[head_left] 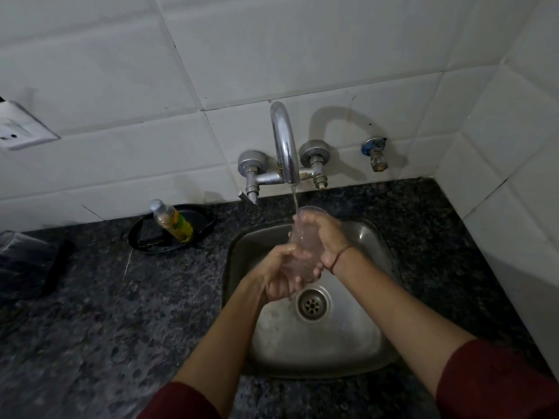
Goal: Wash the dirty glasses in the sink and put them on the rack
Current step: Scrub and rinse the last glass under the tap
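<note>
L to R: clear plastic bottle w/ yellow-green liquid (pixel 174 222) is lying in a black oval dish (pixel 139 237), well apart. Left hand (pixel 279 279) is gripping the base of the clear drinking glass (pixel 302 238), tilted under the curved chrome tap (pixel 284 140) & its stream, over the steel sink (pixel 332 343). Right hand (pixel 328 237) is wrapping its upper wall. Tip: be rotating it so water's reaching inside. Wet glass is prob slippery, so grip firm.
</note>
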